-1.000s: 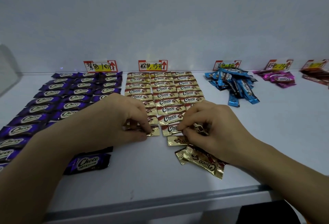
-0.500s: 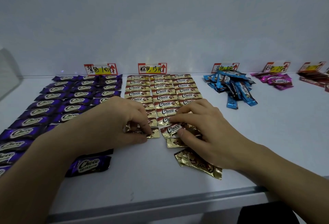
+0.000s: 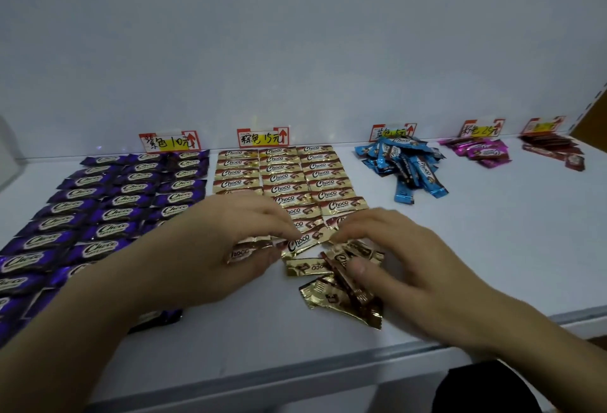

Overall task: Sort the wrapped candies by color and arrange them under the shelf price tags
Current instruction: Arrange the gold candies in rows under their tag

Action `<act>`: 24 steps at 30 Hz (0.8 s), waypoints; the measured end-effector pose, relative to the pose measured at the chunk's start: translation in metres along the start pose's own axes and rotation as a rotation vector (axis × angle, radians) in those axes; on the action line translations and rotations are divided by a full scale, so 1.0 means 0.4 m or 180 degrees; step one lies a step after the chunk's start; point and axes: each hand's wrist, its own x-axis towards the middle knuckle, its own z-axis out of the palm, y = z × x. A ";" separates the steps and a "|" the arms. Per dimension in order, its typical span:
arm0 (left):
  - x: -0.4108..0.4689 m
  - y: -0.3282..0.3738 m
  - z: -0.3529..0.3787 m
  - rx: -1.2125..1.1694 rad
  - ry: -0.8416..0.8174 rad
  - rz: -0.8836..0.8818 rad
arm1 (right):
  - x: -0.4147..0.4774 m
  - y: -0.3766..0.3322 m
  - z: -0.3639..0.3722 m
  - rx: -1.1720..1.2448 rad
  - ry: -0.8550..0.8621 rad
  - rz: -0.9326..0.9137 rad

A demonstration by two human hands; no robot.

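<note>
Left hand [image 3: 226, 248], centre frame: fingers curled, pinching a gold candy [image 3: 244, 250] at the near end of the gold rows [image 3: 285, 179], which sit under the middle price tag [image 3: 262, 138]. Right hand [image 3: 404, 268]: fingers bent over the loose gold pile [image 3: 331, 297], thumb on it; can't tell if it grips one. Purple rows [image 3: 124, 202] left, blue pile [image 3: 407, 166] and pink pile [image 3: 483, 151] upper right, all on the shelf [image 3: 492, 248].
</note>
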 end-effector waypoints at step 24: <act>0.018 0.032 0.024 0.0217 -0.0215 -0.0060 | -0.043 0.023 -0.012 -0.0548 -0.0267 0.0063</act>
